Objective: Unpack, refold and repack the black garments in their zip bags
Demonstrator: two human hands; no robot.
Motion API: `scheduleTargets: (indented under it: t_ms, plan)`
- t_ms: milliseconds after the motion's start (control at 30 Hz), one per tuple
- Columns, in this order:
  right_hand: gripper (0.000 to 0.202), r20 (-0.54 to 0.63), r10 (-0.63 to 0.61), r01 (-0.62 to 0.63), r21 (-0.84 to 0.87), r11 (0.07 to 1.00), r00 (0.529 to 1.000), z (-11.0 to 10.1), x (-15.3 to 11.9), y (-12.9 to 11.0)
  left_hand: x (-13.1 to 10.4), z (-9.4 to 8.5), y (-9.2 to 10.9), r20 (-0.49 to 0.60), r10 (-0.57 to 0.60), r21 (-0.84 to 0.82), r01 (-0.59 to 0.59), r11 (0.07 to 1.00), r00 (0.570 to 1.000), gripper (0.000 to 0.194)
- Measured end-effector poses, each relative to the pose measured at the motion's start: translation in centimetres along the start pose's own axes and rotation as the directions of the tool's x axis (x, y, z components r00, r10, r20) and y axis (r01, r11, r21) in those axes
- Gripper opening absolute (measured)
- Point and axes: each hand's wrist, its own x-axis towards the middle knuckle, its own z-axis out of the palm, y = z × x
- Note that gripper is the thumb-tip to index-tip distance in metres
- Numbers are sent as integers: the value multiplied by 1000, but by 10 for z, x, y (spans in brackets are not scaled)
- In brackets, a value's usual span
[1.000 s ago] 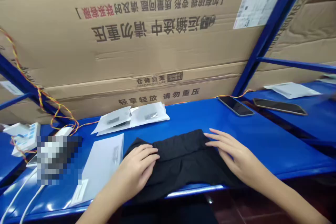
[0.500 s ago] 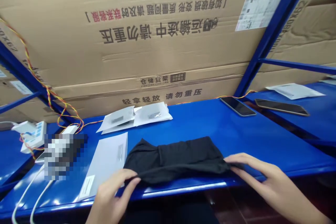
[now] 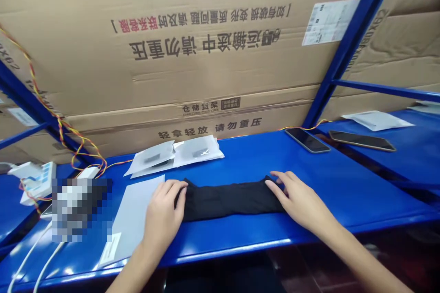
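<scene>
A black cloth (image 3: 227,200) lies as a long flat band across the blue shelf (image 3: 247,233). At its left end my left hand (image 3: 168,201) pinches the upper corner between thumb and fingers. My right hand (image 3: 292,192) is at the other end, thumb and fingertips closed on the upper right corner. Partly behind my left hand and wrist is a flat grey-white bag (image 3: 134,215) with a small label near its lower end.
Behind the cloth lie white packets (image 3: 197,150). Phones (image 3: 307,140) rest at the back right. A power strip (image 3: 43,183), cables and a pixelated object (image 3: 79,206) are at the left. Large cardboard (image 3: 213,73) stands behind, between blue posts.
Both hands have moved away from the front edge, up to the cloth's far corners. The cloth's near side has been folded up, making it a narrower, flatter band. The view has shifted slightly.
</scene>
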Motion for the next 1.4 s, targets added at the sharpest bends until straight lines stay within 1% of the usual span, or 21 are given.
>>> scheduleTargets:
  t_ms: [33, 67, 133, 200, 233, 300, 400, 500, 600, 700, 767, 800, 867, 967, 1067, 1133, 1167, 1233, 1267, 1333, 1400]
  plan:
    - [49, -59, -33, 28, -94, 995, 998, 4, -1, -4, -2, 3, 10, -35, 104, 22, -104, 994, 994, 29]
    - [50, -102, -70, 50, -187, 981, 992, 8, -1, -9, -3, 7, 20, -32, 215, 43, -214, 976, 976, 29]
    - [45, -153, -132, 74, -336, 939, 979, 16, -2, -18, -7, 18, 38, 78, 390, 62, -395, 916, 917, 32]
    - [39, -182, -155, 67, -416, 907, 971, 22, -4, -25, -12, 30, 49, 229, 455, 60, -479, 875, 860, 45]
    - [37, -191, -157, 59, -439, 897, 969, 24, -5, -27, -15, 34, 51, 290, 447, 58, -482, 874, 846, 54]
    - [36, -189, -155, 50, -468, 882, 970, 24, -6, -28, -19, 38, 51, 358, 403, 47, -448, 893, 842, 67]
    - [36, -132, -105, 41, -415, 909, 986, 17, -5, -24, -25, 31, 43, 397, 361, 3, -394, 919, 844, 70]
    - [33, -24, 69, -72, -214, 974, 997, 4, 4, -16, -33, 18, 36, 404, 344, -35, -361, 932, 848, 71]
    - [29, 77, 187, -181, -74, 981, 979, -11, 21, -8, -42, 9, 37, 393, 327, -61, -331, 942, 860, 74]
    - [22, 93, 228, -219, -100, 971, 969, -26, 39, -7, -52, 6, 47, 363, 331, -85, -323, 943, 871, 72]
    - [22, 23, 236, -226, -208, 952, 971, -35, 45, -16, -57, 7, 56, 319, 357, -115, -338, 934, 878, 67]
    - [22, -24, 217, -216, -255, 943, 976, -37, 45, -24, -59, 8, 61, 288, 373, -134, -348, 928, 882, 63]
    - [22, -120, 121, -153, -307, 939, 985, -35, 39, -47, -63, 9, 69, 205, 394, -167, -365, 916, 896, 52]
    - [25, -193, -100, 36, -309, 951, 976, -12, 14, -92, -67, 7, 74, 64, 393, -198, -374, 906, 917, 35]
    - [29, -124, -279, 242, -247, 938, 952, 18, -16, -128, -71, 0, 68, -31, 373, -203, -371, 906, 927, 28]
    - [32, -126, -304, 287, -138, 948, 944, 27, -28, -136, -73, -5, 58, -62, 357, -183, -362, 914, 932, 26]
    - [34, -126, -293, 288, -57, 956, 948, 25, -31, -134, -74, -7, 53, -66, 347, -169, -354, 920, 935, 26]
    - [36, -180, -200, 214, 67, 974, 963, 14, -32, -121, -76, -10, 44, -48, 326, -138, -329, 934, 944, 27]
    - [38, -225, -118, 142, 94, 985, 967, 7, -30, -113, -77, -11, 40, -32, 314, -123, -316, 941, 949, 29]
    - [44, -289, 42, -19, 83, 996, 956, -3, -27, -94, -79, -9, 35, -1, 296, -97, -294, 951, 955, 31]
    - [52, -262, 114, -114, 19, 993, 958, -1, -27, -79, -80, -6, 34, -1, 294, -84, -293, 952, 956, 29]
